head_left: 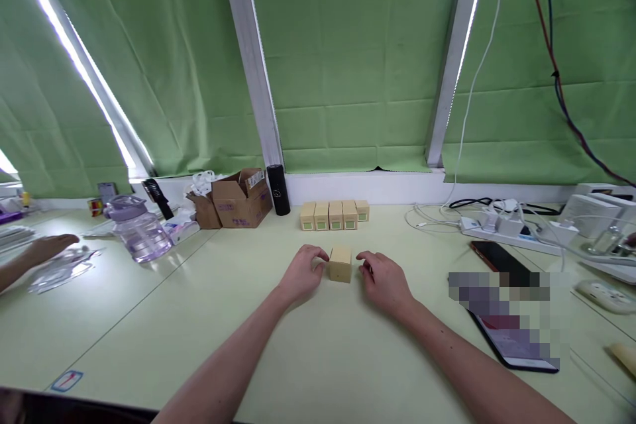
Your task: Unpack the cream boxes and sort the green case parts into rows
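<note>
A small yellow box (340,264) stands on the pale green table (322,344) between my two hands. My left hand (304,273) rests just left of it, fingers curled, fingertips touching or nearly touching its left side. My right hand (384,278) lies to the right, fingers bent, a small gap away from the box. Neither hand lifts it. Behind, a row of several similar yellow boxes (334,214) lines up near the window sill.
A black cylinder (279,189) and an open cardboard box (242,199) stand at the back left, a clear purple-lidded jug (139,228) further left. Another person's hand (47,248) lies at the far left. A power strip with chargers (501,225) and a phone (501,262) sit at right.
</note>
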Tool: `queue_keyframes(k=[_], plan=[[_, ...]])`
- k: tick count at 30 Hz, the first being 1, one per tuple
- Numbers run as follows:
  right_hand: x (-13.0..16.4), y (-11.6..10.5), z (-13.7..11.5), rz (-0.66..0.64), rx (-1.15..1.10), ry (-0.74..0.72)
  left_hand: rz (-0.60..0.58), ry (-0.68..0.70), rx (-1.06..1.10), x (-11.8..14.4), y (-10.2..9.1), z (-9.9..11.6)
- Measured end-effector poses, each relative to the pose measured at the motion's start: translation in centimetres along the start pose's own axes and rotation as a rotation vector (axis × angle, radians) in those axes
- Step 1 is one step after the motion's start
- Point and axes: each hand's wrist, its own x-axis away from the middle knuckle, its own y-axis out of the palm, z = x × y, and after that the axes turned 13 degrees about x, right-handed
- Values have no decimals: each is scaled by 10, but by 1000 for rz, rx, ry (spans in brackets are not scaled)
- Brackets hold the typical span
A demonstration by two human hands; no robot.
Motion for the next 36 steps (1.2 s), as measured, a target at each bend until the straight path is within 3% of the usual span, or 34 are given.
queue_keyframes(k=[7, 15, 24, 36], plan=[[3, -4, -6, 48, -23, -177, -15, -91, 135, 6, 7, -1], [-1, 0, 1, 9, 37, -9, -74, -121, 119, 7, 5, 12], [1, 0, 0, 71, 37, 6, 14, -198, 91, 16, 31, 15], [1, -6, -3, 253, -32, -32, 54, -225, 104, 14, 37, 28]])
